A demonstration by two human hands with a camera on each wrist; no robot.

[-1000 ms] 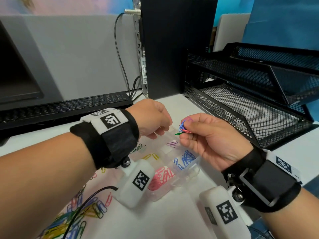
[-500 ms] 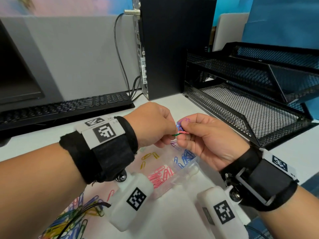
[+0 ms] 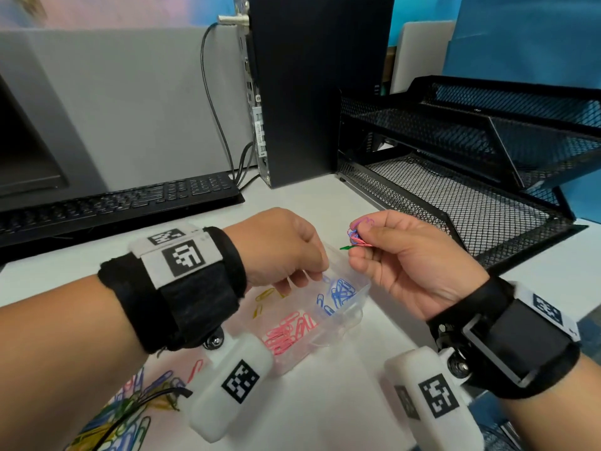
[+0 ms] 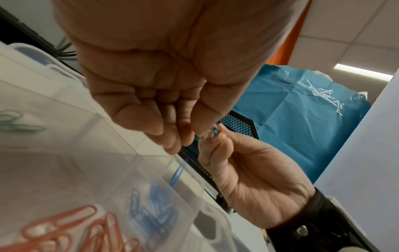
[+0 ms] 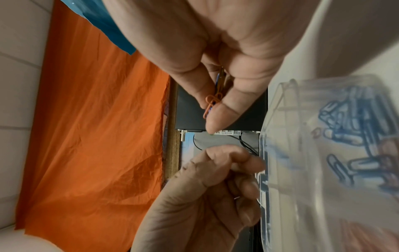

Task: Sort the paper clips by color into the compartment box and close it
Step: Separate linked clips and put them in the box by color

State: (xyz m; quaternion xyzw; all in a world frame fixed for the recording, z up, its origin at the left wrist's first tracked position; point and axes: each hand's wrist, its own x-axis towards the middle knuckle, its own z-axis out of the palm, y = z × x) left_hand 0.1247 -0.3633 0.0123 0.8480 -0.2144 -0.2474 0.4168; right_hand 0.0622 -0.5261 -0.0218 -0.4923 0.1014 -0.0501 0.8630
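Observation:
A clear compartment box (image 3: 364, 289) lies open on the white desk, with blue clips (image 3: 340, 292), pink clips (image 3: 287, 333) and yellow clips (image 3: 265, 296) in separate sections. My left hand (image 3: 312, 276) hovers over the blue section with its fingers curled downward. A single blue clip (image 4: 179, 172) hangs right at its fingertips; whether they still touch it is unclear. To the right, my right hand (image 3: 356, 252) pinches a small mixed bundle of clips (image 3: 357, 237) between thumb and forefinger. Pink, blue and green show in the bundle (image 5: 212, 102).
A pile of loose mixed clips (image 3: 130, 415) lies at the near left of the desk. Behind it are a black keyboard (image 3: 113, 206) and a computer tower (image 3: 312, 92). A black mesh tray (image 3: 471, 196) stands close on the right.
My left hand has pulled away from the bundle in my right hand and dropped down-left over the blue section, bringing a blue clip with it. The right hand has barely moved.

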